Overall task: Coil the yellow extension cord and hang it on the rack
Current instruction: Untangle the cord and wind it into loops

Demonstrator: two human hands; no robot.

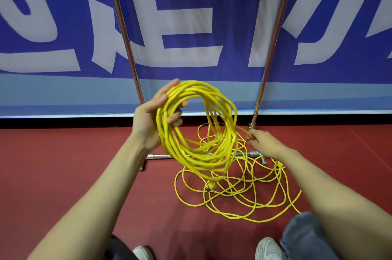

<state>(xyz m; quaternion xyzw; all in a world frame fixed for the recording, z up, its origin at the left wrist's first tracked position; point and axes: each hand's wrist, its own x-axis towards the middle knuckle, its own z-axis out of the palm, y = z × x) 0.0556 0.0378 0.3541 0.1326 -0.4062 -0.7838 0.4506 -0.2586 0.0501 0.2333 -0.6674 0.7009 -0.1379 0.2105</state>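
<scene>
Coiling about half done: at frame centre the left hand (151, 116) gripped the looped yellow extension cord (191, 158), fingers curled through it, the right hand (264, 144) pinched the feeding strand, the remainder lay tangled on the red floor (63, 153) lower right, and nothing hung on the visible part of the rack (124, 32).

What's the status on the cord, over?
Left hand grips the coiled yellow extension cord. Right hand pinches the trailing strand. Loose loops piled on floor at rack base.

Yellow cord (197, 123) half-coiled, rest tangled before rack (125, 32).
</scene>
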